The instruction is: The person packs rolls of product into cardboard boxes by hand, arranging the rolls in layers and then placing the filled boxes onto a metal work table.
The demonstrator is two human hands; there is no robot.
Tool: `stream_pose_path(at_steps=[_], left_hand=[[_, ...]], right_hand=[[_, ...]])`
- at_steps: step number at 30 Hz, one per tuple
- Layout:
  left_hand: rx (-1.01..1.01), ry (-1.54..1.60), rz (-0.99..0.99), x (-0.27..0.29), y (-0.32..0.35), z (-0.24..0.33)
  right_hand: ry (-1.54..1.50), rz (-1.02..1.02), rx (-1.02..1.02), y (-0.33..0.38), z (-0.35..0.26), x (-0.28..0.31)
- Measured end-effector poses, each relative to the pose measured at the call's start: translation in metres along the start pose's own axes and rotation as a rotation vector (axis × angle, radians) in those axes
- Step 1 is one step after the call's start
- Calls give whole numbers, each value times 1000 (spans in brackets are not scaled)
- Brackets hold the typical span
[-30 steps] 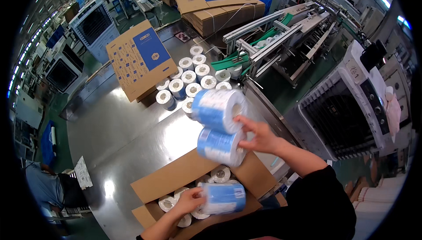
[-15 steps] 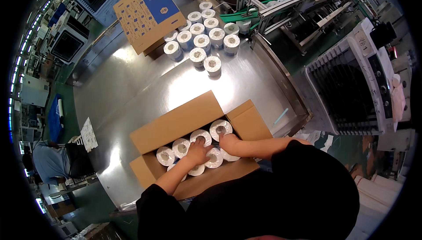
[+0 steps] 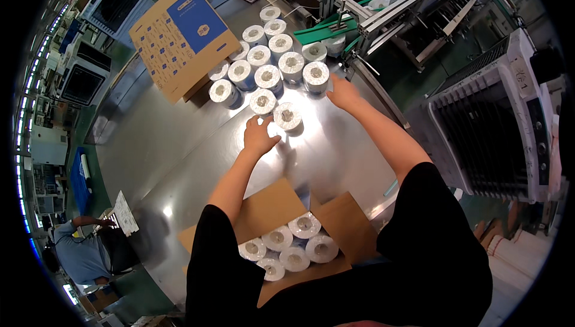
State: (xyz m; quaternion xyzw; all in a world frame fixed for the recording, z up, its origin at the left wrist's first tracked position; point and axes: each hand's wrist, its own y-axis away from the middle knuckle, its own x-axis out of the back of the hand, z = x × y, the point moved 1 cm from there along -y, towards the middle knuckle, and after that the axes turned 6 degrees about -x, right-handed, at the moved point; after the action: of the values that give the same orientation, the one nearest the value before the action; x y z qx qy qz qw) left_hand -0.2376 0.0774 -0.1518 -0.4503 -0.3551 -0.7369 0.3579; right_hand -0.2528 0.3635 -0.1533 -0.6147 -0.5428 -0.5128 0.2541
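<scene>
My left hand (image 3: 260, 137) reaches forward over the metal table, fingers apart, just in front of two paper rolls: the nearest roll (image 3: 288, 117) and the one behind it on the left (image 3: 263, 101). Off to the right, my right hand (image 3: 344, 94) is beside another white roll (image 3: 315, 77), thumb and fingers apart; I cannot tell whether it touches. Several more wrapped rolls (image 3: 268, 77) stand upright in a cluster beyond. Close to my body sits an open cardboard box (image 3: 269, 207) with rolls packed in rows; my left sleeve hides part of it.
A printed carton (image 3: 179, 39) leans at the far left of the metal table (image 3: 156, 165). Beyond the rolls is a conveyor frame (image 3: 383, 15) with a green belt. A large cooler unit (image 3: 485, 129) stands on the right. Another person (image 3: 84, 249) works at the left.
Both hands have left the rolls in the box and reached forward to the cluster on the table. The view has shifted, so the box now appears lower.
</scene>
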Motion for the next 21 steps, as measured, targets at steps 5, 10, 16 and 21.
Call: stream_pose_path(at_steps=[5,10,16,21], left_hand=[[-14,-83,188,-56,-81,-24],[58,-188,166,-75,-106,-6],[-95,-205,44,-71,-113,-12],[-163,-148,-171,-51,-73,-21]], right_hand=[[240,-98,-82,-97,-9,-28],[99,-383,37,-167,7,-48],[-62,-123,128,-155,34,-62],[-210,-248,93,-45,48,-103]])
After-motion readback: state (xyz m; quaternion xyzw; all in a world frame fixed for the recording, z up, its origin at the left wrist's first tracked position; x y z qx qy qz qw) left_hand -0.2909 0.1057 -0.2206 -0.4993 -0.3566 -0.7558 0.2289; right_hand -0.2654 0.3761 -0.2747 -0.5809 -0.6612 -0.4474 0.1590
